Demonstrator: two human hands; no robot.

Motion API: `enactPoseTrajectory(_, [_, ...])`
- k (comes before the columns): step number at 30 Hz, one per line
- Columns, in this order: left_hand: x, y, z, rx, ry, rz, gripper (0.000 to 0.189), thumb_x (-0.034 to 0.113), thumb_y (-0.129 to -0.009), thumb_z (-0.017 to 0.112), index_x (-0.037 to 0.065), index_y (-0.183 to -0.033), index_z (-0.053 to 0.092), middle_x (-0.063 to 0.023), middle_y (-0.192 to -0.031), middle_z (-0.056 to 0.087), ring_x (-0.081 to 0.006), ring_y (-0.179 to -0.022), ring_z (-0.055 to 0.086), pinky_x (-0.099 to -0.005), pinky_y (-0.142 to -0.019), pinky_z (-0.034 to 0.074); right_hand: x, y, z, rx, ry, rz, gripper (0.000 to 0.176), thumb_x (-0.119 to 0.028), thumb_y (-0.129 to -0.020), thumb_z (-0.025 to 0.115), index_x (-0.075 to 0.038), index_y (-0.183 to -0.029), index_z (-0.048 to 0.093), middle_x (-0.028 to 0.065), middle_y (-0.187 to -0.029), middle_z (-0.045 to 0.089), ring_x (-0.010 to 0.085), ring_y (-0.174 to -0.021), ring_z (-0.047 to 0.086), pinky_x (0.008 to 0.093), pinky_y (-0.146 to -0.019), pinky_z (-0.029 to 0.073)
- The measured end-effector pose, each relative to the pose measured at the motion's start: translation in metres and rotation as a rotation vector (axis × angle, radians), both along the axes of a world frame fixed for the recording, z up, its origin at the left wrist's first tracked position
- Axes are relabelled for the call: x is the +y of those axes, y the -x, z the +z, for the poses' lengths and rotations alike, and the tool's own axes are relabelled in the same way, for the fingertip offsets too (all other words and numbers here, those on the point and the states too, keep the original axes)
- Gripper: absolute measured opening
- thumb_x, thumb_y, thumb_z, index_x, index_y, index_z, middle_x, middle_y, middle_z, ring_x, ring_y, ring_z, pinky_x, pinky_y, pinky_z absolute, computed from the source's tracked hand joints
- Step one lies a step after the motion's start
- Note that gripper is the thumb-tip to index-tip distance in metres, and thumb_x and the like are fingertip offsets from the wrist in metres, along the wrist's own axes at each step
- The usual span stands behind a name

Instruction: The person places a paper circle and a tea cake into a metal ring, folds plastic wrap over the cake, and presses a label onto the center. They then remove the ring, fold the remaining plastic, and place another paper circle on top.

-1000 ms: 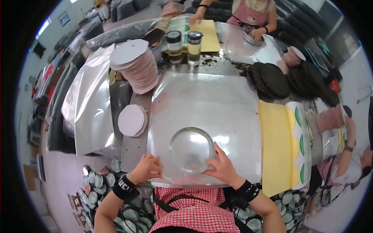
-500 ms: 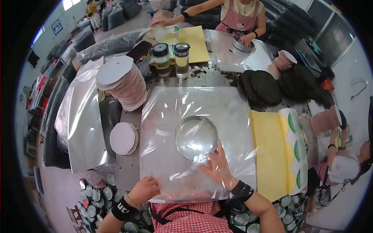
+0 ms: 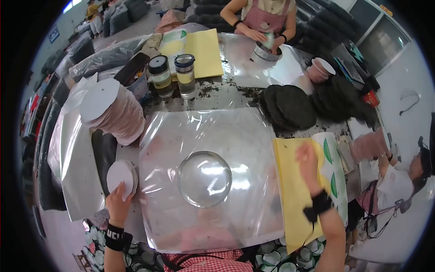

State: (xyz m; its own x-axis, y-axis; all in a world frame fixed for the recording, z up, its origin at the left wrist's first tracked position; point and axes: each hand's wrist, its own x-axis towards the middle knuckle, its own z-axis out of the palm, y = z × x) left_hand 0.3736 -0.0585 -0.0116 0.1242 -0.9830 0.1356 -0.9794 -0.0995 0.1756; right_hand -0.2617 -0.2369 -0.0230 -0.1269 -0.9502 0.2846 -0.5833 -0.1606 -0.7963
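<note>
My left hand point(image 3: 118, 206) is at a low stack of round white paper discs point(image 3: 118, 174), its fingers closed on the near edge of the top disc. My right hand point(image 3: 309, 165) is over the yellow paper sheets point(image 3: 292, 190) with green-and-white leaf-like prints. Motion smears its fingers, and nothing can be made out in them. Between the hands, a metal ring point(image 3: 180, 181) rests on the wide sheet of clear plastic film point(image 3: 249, 226). The film within the ring looks smooth and shiny.
A tall stack of paper discs point(image 3: 102, 102) stands at the left, beside two lidded glass jars point(image 3: 162, 84). Dark round cakes point(image 3: 290, 109) lie at the back right. A co-worker point(image 3: 265, 20) sits opposite with hands at another ring point(image 3: 267, 52); another person point(image 3: 398, 181) is at the right.
My left hand has gone from the film's near edge to the paper discs. My right hand has left the ring and moved right over the yellow sheets. My view has shifted.
</note>
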Motion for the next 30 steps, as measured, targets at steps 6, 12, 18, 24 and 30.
enactPoseTrajectory(6, [0.009,0.026,0.051,0.057,0.239,0.091,0.019,0.003,-0.079,0.072,0.002,-0.098,0.072,-0.015,-0.099,0.074,-0.0308,-0.08,0.072,-0.0372,-0.068,0.055,-0.171,0.068,-0.058,-0.296,0.042,-0.545,0.038,-0.032,-0.091,0.074,0.003,-0.089,0.059,0.0051,-0.078,0.061,0.0166,-0.065,0.059,0.0343,-0.055,0.051])
enactPoseTrajectory(12, [-0.045,0.193,0.031,0.221,0.419,-0.718,0.027,0.011,-0.078,0.066,0.006,-0.105,0.071,-0.0099,-0.114,0.071,-0.0247,-0.107,0.069,-0.0349,-0.085,0.058,-0.085,-0.007,-0.008,-0.774,0.126,-0.265,0.029,-0.025,-0.092,0.074,-0.003,-0.103,0.058,0.0016,-0.092,0.061,0.0116,-0.076,0.06,0.0287,-0.061,0.051])
enactPoseTrajectory(18, [-0.033,0.188,0.039,0.406,0.385,-0.645,0.035,0.014,-0.079,0.075,0.008,-0.113,0.069,-0.0093,-0.112,0.069,-0.0262,-0.098,0.068,-0.0355,-0.078,0.058,0.045,-0.14,0.026,-0.853,-0.523,0.084,0.021,-0.017,-0.093,0.072,-0.004,-0.106,0.063,0.0012,-0.093,0.066,0.0084,-0.079,0.062,0.0243,-0.065,0.05])
enactPoseTrajectory(24, [-0.068,0.182,0.0,0.228,0.254,-0.526,0.043,0.026,-0.08,0.076,0.002,-0.116,0.068,-0.0118,-0.114,0.066,-0.0303,-0.097,0.064,-0.039,-0.083,0.054,0.077,-0.182,0.018,-0.228,-0.397,0.328,0.054,-0.027,-0.086,0.079,0.002,-0.125,0.055,0.0093,-0.106,0.062,0.0174,-0.086,0.064,0.0312,-0.071,0.054])
enactPoseTrajectory(30, [-0.095,0.195,0.021,0.101,-0.199,-0.57,0.12,0.045,-0.054,0.089,-0.013,-0.144,0.033,-0.0191,-0.118,0.054,-0.033,-0.104,0.058,-0.0374,-0.093,0.05,0.068,-0.244,0.043,0.628,0.069,0.694,0.106,-0.039,-0.062,0.09,0.007,-0.143,0.039,0.0181,-0.109,0.052,0.0285,-0.088,0.063,0.0374,-0.073,0.057])
